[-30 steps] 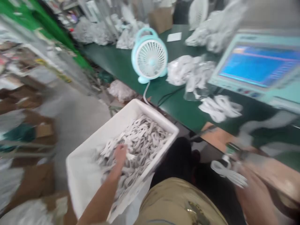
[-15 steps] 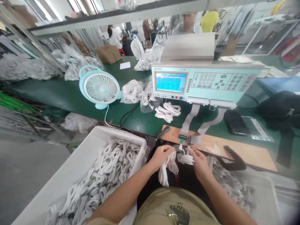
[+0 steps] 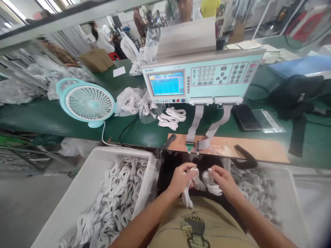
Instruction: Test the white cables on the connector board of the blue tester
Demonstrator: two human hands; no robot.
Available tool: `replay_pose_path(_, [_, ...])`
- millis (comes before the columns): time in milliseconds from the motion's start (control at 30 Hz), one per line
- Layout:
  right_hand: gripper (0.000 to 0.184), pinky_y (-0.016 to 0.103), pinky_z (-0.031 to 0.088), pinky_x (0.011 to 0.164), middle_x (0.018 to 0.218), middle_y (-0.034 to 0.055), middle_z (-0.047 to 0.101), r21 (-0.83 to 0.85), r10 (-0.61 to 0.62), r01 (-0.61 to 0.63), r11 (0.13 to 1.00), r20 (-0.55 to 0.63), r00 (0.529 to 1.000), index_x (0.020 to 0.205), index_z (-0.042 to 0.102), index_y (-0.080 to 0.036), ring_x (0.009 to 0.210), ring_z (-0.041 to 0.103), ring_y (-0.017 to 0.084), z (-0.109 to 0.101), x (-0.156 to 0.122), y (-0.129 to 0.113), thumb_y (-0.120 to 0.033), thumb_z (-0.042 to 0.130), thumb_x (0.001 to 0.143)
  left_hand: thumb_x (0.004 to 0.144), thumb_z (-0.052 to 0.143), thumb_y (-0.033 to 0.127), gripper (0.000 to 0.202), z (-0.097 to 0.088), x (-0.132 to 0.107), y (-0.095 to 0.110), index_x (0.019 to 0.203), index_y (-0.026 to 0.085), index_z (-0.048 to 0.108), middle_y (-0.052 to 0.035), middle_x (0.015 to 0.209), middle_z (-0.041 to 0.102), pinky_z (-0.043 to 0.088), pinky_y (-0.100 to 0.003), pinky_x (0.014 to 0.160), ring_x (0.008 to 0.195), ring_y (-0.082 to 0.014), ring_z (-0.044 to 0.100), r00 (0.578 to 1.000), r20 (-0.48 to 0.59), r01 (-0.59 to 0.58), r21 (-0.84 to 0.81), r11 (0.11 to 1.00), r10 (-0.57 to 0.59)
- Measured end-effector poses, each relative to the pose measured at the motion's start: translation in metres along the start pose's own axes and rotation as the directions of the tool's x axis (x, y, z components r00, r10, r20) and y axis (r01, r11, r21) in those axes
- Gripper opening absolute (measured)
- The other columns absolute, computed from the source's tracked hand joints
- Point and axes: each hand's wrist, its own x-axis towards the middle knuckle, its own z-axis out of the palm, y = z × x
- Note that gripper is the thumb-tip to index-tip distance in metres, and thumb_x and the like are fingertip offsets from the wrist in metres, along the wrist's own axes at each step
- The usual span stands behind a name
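Observation:
My left hand (image 3: 181, 178) is closed on a bundle of coiled white cables (image 3: 190, 187) that hangs down over my lap. My right hand (image 3: 222, 179) is closed on another white cable coil (image 3: 210, 182) right beside it. Both hands sit close together below the brown board (image 3: 258, 148) at the bench edge. Two grey ribbon leads (image 3: 196, 124) run from the light-blue tester (image 3: 201, 77) down to connectors on that board.
A white bin (image 3: 85, 189) of coiled white cables stands at my left, another bin (image 3: 284, 199) at my right. On the green bench: a small blue fan (image 3: 86, 103), bagged cables (image 3: 131, 101), loose coils (image 3: 172, 117), a black phone (image 3: 245, 117), a black bag (image 3: 297, 96). People stand behind.
My left hand left the left bin with cables and came to the middle beside my right hand. The view swung from the bin up to the tester. Both hands dropped slightly toward my lap.

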Motion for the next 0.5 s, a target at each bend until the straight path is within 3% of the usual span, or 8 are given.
replay_pose_path(100, [0.030,0.023,0.028,0.041,0.047,-0.0025,0.045,-0.331,0.041,-0.061,0.942,-0.065,0.997,0.056,0.054,-0.020,0.042,0.038,0.012,-0.073,-0.014,0.014,-0.047,0.065,0.064,0.068,0.064,0.030,0.039,-0.005,-0.015,0.001,0.104,0.018,0.058,0.0047,0.068,0.050,0.037,-0.017,0.036,0.038,-0.0052,0.048,0.999,-0.024,-0.039,-0.003,0.999,0.039])
replay_pose_path(167, [0.023,0.025,0.033,0.044,0.055,0.0008,0.054,-0.574,-0.094,-0.039,0.818,-0.200,0.975,0.059,0.060,-0.022,0.049,0.047,0.017,-0.107,-0.023,0.024,-0.042,0.070,0.057,0.069,0.062,0.026,0.026,-0.008,-0.022,0.003,0.093,0.017,0.061,0.0026,0.072,0.050,0.039,-0.018,0.040,0.043,-0.0053,0.050,0.991,-0.002,-0.137,0.064,0.989,0.137])
replay_pose_path(200, [0.023,0.027,0.037,0.047,0.063,0.0032,0.058,-0.621,-0.151,-0.035,0.783,-0.244,0.958,0.063,0.063,-0.022,0.054,0.051,0.020,-0.113,-0.027,0.027,-0.041,0.072,0.055,0.070,0.063,0.024,0.020,-0.008,-0.025,0.003,0.088,0.017,0.062,0.0015,0.074,0.050,0.041,-0.019,0.044,0.048,-0.0061,0.051,0.976,0.027,-0.219,0.108,0.970,0.217])
replay_pose_path(267, [0.029,0.032,0.044,0.056,0.079,0.0076,0.063,-0.550,-0.107,-0.016,0.835,-0.191,0.976,0.077,0.067,-0.022,0.067,0.057,0.024,-0.101,-0.035,0.030,-0.042,0.074,0.058,0.069,0.064,0.021,0.016,-0.006,-0.028,0.004,0.084,0.018,0.063,-0.0002,0.078,0.051,0.045,-0.021,0.054,0.060,-0.0093,0.054,0.908,0.125,-0.418,0.177,0.891,0.401])
replay_pose_path(300, [0.033,0.034,0.046,0.063,0.085,0.0089,0.065,-0.425,-0.022,-0.014,0.905,-0.080,0.997,0.086,0.068,-0.022,0.074,0.059,0.026,-0.085,-0.037,0.028,-0.043,0.073,0.061,0.069,0.065,0.020,0.015,-0.004,-0.030,0.005,0.084,0.018,0.064,-0.0012,0.079,0.053,0.046,-0.023,0.060,0.065,-0.0110,0.054,0.861,0.188,-0.505,0.195,0.841,0.473])
replay_pose_path(367, [0.038,0.037,0.048,0.071,0.094,0.0110,0.064,-0.045,0.070,-0.062,0.997,0.189,0.980,0.098,0.065,-0.020,0.084,0.060,0.027,-0.045,-0.038,0.024,-0.047,0.065,0.072,0.071,0.065,0.020,0.014,0.000,-0.030,0.007,0.085,0.019,0.065,-0.0033,0.080,0.055,0.046,-0.026,0.068,0.073,-0.0138,0.055,0.772,0.333,-0.619,0.200,0.760,0.541])
replay_pose_path(433, [0.041,0.038,0.049,0.071,0.094,0.0107,0.064,0.263,0.016,-0.062,0.963,0.174,0.985,0.104,0.062,-0.019,0.083,0.061,0.026,-0.010,-0.032,0.018,-0.049,0.061,0.076,0.073,0.063,0.021,0.013,0.001,-0.030,0.011,0.086,0.020,0.066,-0.0051,0.084,0.057,0.047,-0.028,0.072,0.078,-0.0152,0.056,0.717,0.481,-0.651,0.206,0.730,0.504])
replay_pose_path(500, [0.039,0.037,0.049,0.070,0.094,0.0097,0.064,0.378,-0.021,-0.019,0.926,0.102,0.995,0.105,0.059,-0.019,0.080,0.061,0.024,0.008,-0.025,0.016,-0.048,0.060,0.079,0.073,0.065,0.022,0.016,-0.001,-0.029,0.015,0.088,0.021,0.067,-0.0067,0.094,0.059,0.048,-0.027,0.072,0.080,-0.0155,0.058,0.702,0.577,-0.638,0.249,0.729,0.417])
